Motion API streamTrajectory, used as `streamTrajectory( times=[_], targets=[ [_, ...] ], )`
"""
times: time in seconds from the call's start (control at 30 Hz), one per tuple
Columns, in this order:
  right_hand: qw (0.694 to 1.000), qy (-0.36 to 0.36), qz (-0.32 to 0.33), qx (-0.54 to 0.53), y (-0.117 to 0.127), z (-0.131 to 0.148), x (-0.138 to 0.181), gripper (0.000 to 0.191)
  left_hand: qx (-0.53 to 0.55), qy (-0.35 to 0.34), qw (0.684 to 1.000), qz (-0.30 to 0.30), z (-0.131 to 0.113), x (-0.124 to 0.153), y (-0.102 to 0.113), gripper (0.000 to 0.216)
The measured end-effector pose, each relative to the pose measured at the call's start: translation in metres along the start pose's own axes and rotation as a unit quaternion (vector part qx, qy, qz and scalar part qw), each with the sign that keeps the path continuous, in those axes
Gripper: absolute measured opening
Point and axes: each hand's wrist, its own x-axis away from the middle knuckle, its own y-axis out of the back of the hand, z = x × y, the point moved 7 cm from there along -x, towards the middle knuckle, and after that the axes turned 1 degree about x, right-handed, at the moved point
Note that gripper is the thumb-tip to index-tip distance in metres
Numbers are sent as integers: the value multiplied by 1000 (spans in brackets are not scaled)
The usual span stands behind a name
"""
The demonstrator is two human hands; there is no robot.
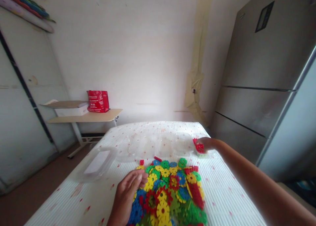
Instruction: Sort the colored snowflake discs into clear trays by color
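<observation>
My left hand (132,186) is at the left edge of a pile of plastic gear-shaped building pieces (163,208) in red, yellow, green and blue. Its fingers are curled with the thumb against them; whether a small piece is between them is hidden. At the far right of the table, my right hand (206,143) reaches to a clear plastic container (202,154) that has red toy pieces (199,148) in it. The fingers of that hand are mostly hidden and blurred.
Several clear plastic containers (164,147) stand in a row behind the pile. A clear lid or tray (97,163) with a white paper lies left on the patterned tablecloth (66,203). Beyond are a side table (108,115) with a red bag (98,101), and a fridge (249,71) at right.
</observation>
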Motion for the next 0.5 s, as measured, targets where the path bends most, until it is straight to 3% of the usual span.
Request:
streamTrajectory(
  times=[0.13,0.3,0.5],
  targets=[
    [999,-17,29,36,3,-1,2,58,4,-3,1000,6,1,-2,0,39],
    [997,-43,13,68,12,0,5,29,1,-9,1000,13,1,-2,-1,35],
    [994,-73,6,77,9,8,11,29,0,-26,1000,9,-2,-1,-2,34]
  ],
)
